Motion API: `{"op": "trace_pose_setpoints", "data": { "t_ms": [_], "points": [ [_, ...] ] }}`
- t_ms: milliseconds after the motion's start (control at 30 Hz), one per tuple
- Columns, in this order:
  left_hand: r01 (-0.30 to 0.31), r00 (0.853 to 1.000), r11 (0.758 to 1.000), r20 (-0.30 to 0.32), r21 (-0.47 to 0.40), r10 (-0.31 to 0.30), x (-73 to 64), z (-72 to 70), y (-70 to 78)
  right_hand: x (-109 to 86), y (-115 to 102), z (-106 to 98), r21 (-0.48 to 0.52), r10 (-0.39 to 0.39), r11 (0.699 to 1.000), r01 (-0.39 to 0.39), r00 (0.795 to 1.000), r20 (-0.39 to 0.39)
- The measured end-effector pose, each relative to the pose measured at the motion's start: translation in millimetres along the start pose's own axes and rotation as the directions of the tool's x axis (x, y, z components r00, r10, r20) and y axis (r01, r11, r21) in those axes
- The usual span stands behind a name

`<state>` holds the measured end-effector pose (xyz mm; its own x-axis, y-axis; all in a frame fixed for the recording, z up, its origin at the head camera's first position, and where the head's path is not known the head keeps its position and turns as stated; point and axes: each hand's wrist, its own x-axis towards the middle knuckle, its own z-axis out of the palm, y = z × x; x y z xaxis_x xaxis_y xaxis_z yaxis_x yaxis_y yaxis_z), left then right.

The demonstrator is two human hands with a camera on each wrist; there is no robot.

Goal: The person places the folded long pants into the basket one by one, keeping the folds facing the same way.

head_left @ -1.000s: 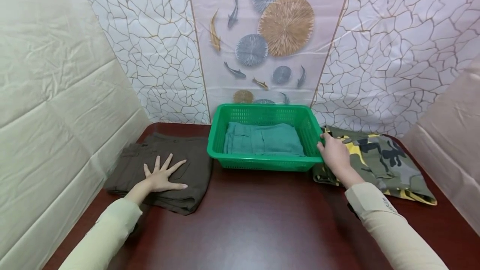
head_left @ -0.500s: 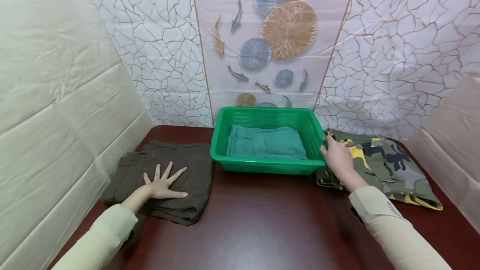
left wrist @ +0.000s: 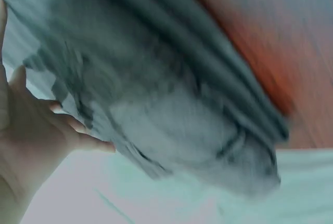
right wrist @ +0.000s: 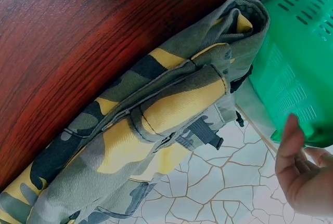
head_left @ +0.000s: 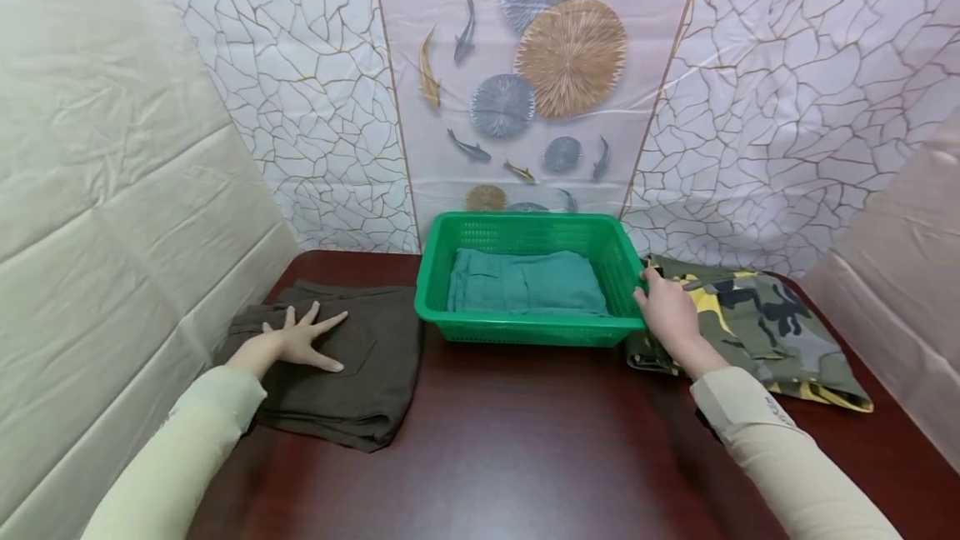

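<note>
My left hand [head_left: 296,343] spreads its fingers over the folded dark brown trousers [head_left: 378,382] on the left of the table. In the left wrist view its fingers [left wrist: 67,125] are apart and reach to the blurred edge of the cloth. At the back middle stands a green plastic basket [head_left: 525,322]; a folded teal garment [head_left: 528,283] lies inside. My right hand [head_left: 669,312] grips the basket's right rim, with fingers and thumb bent there. Beside that hand lie folded camouflage trousers [head_left: 772,323], yellow, grey and black, partly hidden by it.
All stands on a dark red-brown wooden table [head_left: 517,448]. A patterned sheet [head_left: 330,107] hangs right behind the basket. Pale cloth walls [head_left: 112,215] close in the left and right sides.
My left hand has moved left across the brown trousers, fingers still spread. My right hand stays on the basket rim. The head view has shifted slightly.
</note>
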<state>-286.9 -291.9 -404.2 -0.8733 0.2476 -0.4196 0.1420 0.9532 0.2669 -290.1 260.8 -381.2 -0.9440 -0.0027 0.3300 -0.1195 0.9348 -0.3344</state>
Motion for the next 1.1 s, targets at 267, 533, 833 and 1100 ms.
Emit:
{"op": "trace_pose_setpoints", "data": {
  "t_ms": [267, 533, 833, 1100],
  "points": [
    [-0.050, 0.996, 0.998, 0.067, -0.045, 0.053, 5.4, -10.7, -12.6, -0.2, -0.3, -0.2, 0.016, 0.000, 1.000, 0.000, 1.000, 0.004],
    [-0.034, 0.998, 0.999, 0.062, 0.016, 0.033, -0.1, -3.4, -9.0, 3.1, -1.4, 0.3, -0.001, -0.006, 1.000, 0.006, 0.999, 0.032],
    [-0.023, 0.996, 0.997, 0.083, 0.077, 0.016, -11.9, 6.6, -0.3, 3.3, 0.3, 0.0, 0.020, 0.010, 1.000, -0.011, 0.998, 0.062],
    [-0.049, 0.995, 0.994, 0.094, 0.094, 0.040, -25.2, 16.4, 7.6, 4.2, 0.6, 1.2, 0.029, 0.014, 0.999, -0.015, 0.998, 0.058]
  ]
}}
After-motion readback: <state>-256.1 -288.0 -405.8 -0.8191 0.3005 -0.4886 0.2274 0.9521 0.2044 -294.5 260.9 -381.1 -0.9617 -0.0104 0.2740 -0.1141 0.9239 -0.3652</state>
